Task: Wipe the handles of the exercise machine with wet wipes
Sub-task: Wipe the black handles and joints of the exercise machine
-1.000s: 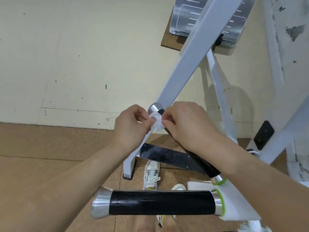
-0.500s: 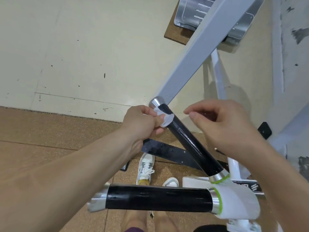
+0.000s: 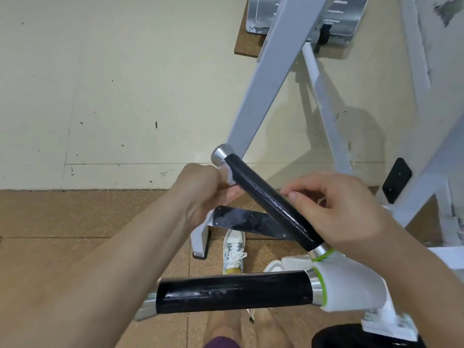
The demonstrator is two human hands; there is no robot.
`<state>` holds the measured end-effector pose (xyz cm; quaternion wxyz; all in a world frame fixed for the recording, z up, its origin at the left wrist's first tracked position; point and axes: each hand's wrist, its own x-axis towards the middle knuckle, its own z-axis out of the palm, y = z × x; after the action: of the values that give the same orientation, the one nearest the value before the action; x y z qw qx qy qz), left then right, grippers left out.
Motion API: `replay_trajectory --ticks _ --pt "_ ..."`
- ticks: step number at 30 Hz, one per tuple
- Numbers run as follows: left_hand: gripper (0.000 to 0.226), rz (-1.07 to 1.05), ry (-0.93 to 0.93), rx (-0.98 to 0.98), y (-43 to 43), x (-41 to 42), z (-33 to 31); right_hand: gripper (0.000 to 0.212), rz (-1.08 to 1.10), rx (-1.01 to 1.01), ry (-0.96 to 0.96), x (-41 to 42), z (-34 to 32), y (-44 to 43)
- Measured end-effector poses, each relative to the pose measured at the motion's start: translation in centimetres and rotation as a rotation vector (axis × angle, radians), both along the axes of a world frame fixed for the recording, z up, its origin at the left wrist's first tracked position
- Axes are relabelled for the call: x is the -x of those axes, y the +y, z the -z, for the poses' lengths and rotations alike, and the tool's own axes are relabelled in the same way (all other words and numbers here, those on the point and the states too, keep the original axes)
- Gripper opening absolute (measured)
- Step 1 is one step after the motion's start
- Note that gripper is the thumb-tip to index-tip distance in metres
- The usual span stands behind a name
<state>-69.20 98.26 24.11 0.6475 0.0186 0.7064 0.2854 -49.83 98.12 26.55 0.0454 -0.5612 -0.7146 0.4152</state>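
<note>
The left hand (image 3: 200, 192) pinches a white wipe (image 3: 229, 177) against the slanted black handle (image 3: 271, 200) near its top cap; the right hand (image 3: 346, 212) hovers beside the handle, fingers loosely curled, holding nothing

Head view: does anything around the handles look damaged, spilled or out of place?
Nothing looks broken or spilled. Both black grips, the angled handle and the lower handle, show whitish streaks, probably wipe moisture. The wall has chipped paint at upper right.
</note>
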Motion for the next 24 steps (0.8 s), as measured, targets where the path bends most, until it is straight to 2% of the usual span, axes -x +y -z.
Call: replay_trajectory --ticks 3,8,14,19,24 --pt "0.016 0.221 0.120 -0.013 -0.5 -0.9 0.1 0.022 0.049 0.010 0.045 -0.8 0.0 -0.4" --pt "0.014 0.462 0.154 -0.044 -1.1 -0.8 0.0 0.021 0.006 0.010 -0.024 -1.1 -0.1 -0.6" --pt "0.018 0.461 0.207 -0.084 -1.1 -1.6 -0.2 0.021 -0.078 -0.014 -0.120 -0.7 -0.1 -0.8" --pt "0.019 0.672 0.168 -0.114 -3.0 -2.5 -0.6 0.020 -0.090 -0.030 -0.149 -0.6 -0.1 -1.0" --pt "0.019 0.475 0.125 -0.087 -2.2 -1.8 -0.7 0.020 -0.048 0.001 -0.078 -1.1 -1.0 -1.8"
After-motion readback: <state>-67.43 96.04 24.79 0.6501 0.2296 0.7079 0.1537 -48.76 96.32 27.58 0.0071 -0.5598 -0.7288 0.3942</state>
